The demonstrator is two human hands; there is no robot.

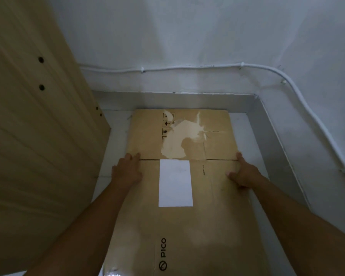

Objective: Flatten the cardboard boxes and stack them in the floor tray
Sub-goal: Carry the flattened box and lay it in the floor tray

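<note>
A flattened brown cardboard box (213, 196) with a white label, a torn pale patch and "PICO" print lies lengthwise inside the grey floor tray (275, 140). My left hand (126, 171) holds its left edge near the flap crease, fingers curled over the edge. My right hand (242, 173) grips the right edge at the same height, thumb on top of the cardboard. The box's far end lies close to the tray's back wall.
A tall beige wooden panel (38, 126) with drilled holes stands on the left, right next to the tray. White walls close the corner behind and to the right, with a white cable (187, 67) clipped along them.
</note>
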